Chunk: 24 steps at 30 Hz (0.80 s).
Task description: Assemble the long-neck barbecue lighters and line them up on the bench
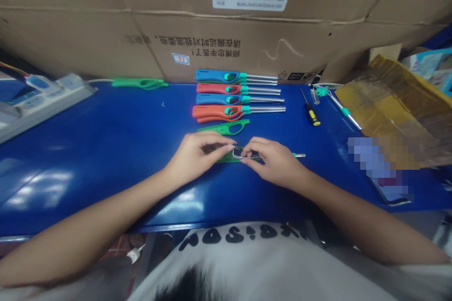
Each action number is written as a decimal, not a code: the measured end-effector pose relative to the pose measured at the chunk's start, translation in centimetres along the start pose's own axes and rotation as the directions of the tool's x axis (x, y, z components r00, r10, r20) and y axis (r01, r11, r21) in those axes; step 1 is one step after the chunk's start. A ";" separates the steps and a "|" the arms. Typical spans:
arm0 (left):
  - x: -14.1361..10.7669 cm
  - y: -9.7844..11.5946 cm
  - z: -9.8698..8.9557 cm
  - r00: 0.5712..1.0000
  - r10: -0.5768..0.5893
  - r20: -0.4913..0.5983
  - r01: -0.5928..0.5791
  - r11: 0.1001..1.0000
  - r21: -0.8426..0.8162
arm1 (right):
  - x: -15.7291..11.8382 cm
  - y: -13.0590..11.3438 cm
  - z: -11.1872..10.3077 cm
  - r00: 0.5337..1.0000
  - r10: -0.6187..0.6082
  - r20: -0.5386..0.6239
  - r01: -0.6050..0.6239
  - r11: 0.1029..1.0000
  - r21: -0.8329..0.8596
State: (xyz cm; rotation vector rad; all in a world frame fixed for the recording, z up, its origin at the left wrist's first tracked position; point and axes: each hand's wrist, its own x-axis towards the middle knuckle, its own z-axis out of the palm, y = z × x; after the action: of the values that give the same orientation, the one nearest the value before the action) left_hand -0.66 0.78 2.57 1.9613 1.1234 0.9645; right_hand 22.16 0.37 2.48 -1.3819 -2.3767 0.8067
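A green lighter half (229,158) with a thin white wire and a metal tube lies low on the blue table, between and partly under my hands. My left hand (203,153) pinches at its left end, thumb and forefinger meeting near the wire. At its middle, my right hand (270,157) has its fingers drawn together by the wire; the tube's tip shows beyond it. Another green shell half (226,128) lies just behind. Farther back are several blue and red-orange lighters (221,113), stacked in a column with metal tubes pointing right.
A large cardboard box (141,33) stands along the back. On the left are a power strip (45,99) and a green shell piece (139,83). To the right are a screwdriver (312,114), a metal tube part (346,112), a taped carton (399,103) and a partly pixelated flat object (391,193).
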 end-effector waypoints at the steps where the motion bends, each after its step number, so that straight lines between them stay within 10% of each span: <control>1: 0.0 -0.1 0.0 1.000 -0.014 0.003 0.014 1.000 0.000 | 0.0 0.0 0.0 1.000 -0.003 -0.001 0.003 1.000 0.006; 24: 0.1 -1.1 -1.4 0.964 0.140 0.225 -0.195 0.949 0.247 | 0.1 1.1 -0.7 0.932 -0.340 0.127 0.362 0.873 -0.326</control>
State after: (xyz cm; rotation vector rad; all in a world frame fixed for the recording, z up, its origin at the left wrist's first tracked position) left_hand -2.26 1.55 2.41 2.3473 1.0229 0.7009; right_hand 23.28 1.10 2.40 -0.9847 -2.8060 0.3506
